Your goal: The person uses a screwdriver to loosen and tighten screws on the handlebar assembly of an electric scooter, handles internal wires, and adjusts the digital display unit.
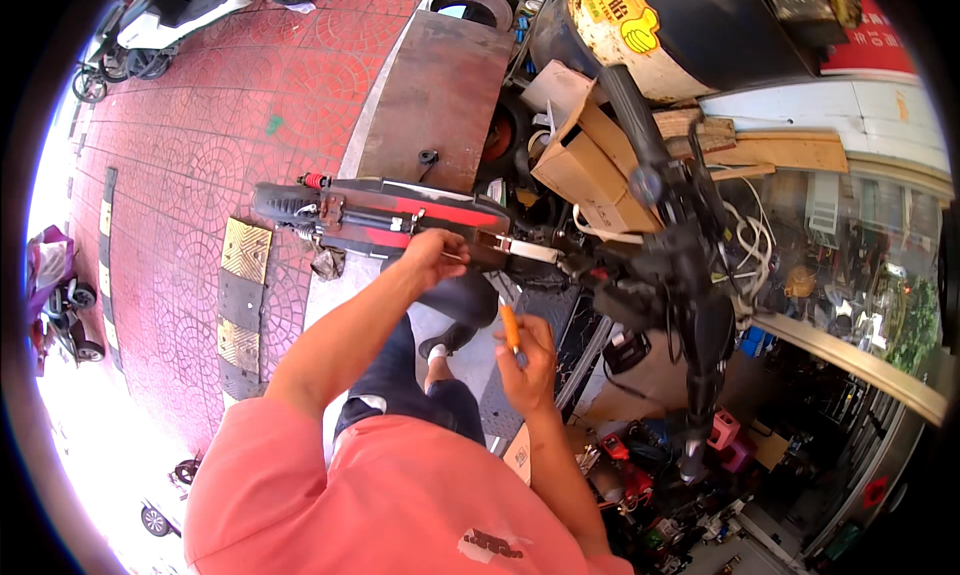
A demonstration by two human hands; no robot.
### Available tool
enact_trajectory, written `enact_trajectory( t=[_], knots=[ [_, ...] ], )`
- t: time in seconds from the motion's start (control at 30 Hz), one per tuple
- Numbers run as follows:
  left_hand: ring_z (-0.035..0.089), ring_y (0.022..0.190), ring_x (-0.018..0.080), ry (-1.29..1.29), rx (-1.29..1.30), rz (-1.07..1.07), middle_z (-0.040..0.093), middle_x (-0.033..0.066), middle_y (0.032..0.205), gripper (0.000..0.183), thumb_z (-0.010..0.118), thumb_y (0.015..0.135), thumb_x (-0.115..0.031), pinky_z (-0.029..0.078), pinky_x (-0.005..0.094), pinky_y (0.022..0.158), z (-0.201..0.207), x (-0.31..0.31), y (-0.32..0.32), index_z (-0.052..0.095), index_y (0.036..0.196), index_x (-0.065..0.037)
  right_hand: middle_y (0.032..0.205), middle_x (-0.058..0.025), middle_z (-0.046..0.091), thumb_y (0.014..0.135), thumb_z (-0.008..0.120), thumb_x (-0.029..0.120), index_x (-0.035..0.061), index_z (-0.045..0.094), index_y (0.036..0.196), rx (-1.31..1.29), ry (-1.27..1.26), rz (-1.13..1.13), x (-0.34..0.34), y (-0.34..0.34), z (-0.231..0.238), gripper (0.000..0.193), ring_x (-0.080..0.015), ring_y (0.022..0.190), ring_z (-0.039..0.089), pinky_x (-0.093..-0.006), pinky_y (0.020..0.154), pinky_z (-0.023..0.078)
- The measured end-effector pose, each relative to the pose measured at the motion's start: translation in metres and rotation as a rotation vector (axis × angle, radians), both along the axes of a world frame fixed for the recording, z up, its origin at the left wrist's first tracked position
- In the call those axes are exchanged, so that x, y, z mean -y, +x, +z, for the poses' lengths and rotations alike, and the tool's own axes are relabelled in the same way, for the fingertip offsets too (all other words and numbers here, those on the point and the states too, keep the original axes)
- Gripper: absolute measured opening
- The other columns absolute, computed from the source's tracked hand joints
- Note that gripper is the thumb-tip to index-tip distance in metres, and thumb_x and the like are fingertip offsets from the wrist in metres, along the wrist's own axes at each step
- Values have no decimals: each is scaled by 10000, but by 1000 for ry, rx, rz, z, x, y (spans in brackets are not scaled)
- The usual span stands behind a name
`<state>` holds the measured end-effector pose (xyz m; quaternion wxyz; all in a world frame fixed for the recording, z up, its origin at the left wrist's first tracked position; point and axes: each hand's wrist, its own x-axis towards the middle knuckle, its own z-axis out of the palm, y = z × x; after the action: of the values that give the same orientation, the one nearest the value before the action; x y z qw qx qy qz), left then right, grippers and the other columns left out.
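An electric scooter (450,213) lies across in front of me, its rear wheel (285,203) to the left and its black handlebar (640,120) to the right. Over the near edge of its red and black deck is my left hand (440,255), fingers curled and pressed together; what they hold, if anything, is too small to make out. My right hand (530,365), nearer to my body, grips a slim orange-handled tool (511,327) standing upright. The tool's lower end is dark, and its exact kind is unclear.
Beyond the scooter lies a brown metal plate (440,95) with a small black part on it. Open cardboard boxes (600,165) stand near the handlebar. Tools and parts (640,475) crowd the lower right. A yellow and black ramp (245,305) borders the red paving.
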<state>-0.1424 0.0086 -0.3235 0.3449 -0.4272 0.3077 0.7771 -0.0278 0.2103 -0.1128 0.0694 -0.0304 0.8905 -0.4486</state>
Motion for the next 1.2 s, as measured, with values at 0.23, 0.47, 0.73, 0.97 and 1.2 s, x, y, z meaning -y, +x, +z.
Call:
enact_trajectory(
  t=[0.23,0.47,0.73,0.97,1.2],
  knots=[
    [773,1026,391,-1093,-233,-369,791,246,1021,359,652,867,-263,596,477,883,-219,93,-201,809,1072,-14,998,-95,707,927,684,99,-14,683,1090,455,59,-607,-67,123,-96,199,-225,927,697,-353,850,562],
    [684,1225,447,-882,-165,-402,739,269,1252,599,577,988,-492,514,486,1068,-259,100,-278,739,1237,27,931,-85,738,952,654,128,14,687,1042,843,-63,-1206,-98,256,-108,149,-170,668,710,-280,624,567],
    [673,1232,449,-1258,-346,-584,735,269,1244,525,567,985,-448,497,499,1089,-182,90,-212,738,1266,-39,901,-258,671,967,657,352,2,736,1040,465,761,-556,-113,283,-100,366,-492,912,615,-592,869,490],
    [698,835,116,-688,-691,-307,744,50,927,223,651,1044,-174,541,276,720,48,10,-107,754,1132,4,897,-199,772,1063,628,432,101,687,1183,993,41,-1065,-202,288,-131,357,-378,734,764,-524,661,590],
    [656,913,175,-1031,-1612,146,697,131,1092,180,564,1072,-103,537,316,831,364,-76,-61,685,1113,24,1244,-166,767,1020,585,649,88,649,1313,994,-460,-912,-283,241,-129,636,-333,1008,777,-506,1007,534]
  ],
)
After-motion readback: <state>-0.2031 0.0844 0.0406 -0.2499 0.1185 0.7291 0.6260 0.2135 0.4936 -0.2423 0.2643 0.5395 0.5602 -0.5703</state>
